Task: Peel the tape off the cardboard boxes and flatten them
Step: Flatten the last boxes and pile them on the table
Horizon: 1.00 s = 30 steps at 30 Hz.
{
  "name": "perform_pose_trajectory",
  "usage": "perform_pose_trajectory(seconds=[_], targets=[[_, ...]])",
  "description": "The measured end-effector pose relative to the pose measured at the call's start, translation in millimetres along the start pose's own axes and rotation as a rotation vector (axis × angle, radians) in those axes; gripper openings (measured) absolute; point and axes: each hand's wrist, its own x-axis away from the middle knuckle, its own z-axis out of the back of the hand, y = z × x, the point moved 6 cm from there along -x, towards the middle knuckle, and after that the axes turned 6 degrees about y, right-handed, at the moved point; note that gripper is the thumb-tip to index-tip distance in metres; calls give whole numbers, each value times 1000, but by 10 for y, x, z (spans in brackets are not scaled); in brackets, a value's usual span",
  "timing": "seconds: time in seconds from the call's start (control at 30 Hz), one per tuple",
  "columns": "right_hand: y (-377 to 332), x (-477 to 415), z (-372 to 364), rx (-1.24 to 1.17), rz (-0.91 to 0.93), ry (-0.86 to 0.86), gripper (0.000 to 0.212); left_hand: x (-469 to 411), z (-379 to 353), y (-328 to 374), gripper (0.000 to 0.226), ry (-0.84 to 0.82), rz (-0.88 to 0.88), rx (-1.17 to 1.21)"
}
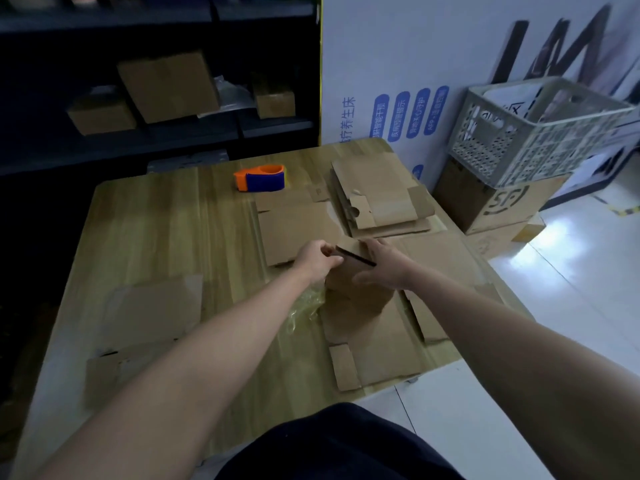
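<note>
Box (356,289) in work sits on the table (156,237), on the near side of the tape dispenser (261,178) and a bit right of it. It stands on a flattened sheet (377,341).

Both hands are on its top edge, close together, with a dark slit of open flap between them.
- Left hand (317,259): fingers curled round the flap edge.
- Right hand (384,268): draped over the top, thumb on the near face, gripping.

My read is that the top is being pulled open to collapse the box. Not certain.

Wad of tape (306,306): clear, crumpled, touching the box's left side, nearer the person than the dispenser. Can't tell if any tape is left on the seams, and the underside is hidden.

Risks:
- If the bottom seam is still taped, the box won't fold. Forcing it would tear the cardboard instead of flattening it.
- Both hands are pulling on one thin flap, so it could rip at the crease.
- The wad looks sticky and is in contact. It could re-stick to the box or a forearm and get folded in.
- The sheet under the box is loose and reaches the table's near edge. Pressing down could slide both off.
- The finished stack (381,199), right of the dispenser, is near the right hand, so a wide pull could knock it.
</note>
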Motion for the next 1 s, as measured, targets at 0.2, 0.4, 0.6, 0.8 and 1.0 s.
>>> perform_pose_trajectory(seconds=[0.2,0.4,0.6,0.8,1.0], targets=[[323,-3,169,-172,-98,101,59,-41,5,97,18,51,-40,103],[385,17,167,-200,-111,61,73,-14,-21,219,27,62,-10,177],[384,54,225,-199,-69,83,60,-6,-22,172,27,74,116,222],[350,14,476,-223,-35,218,17,-8,-18,240,19,105,176,324],[82,9,754,-87,111,411,26,-83,-16,358,57,137,176,234]])
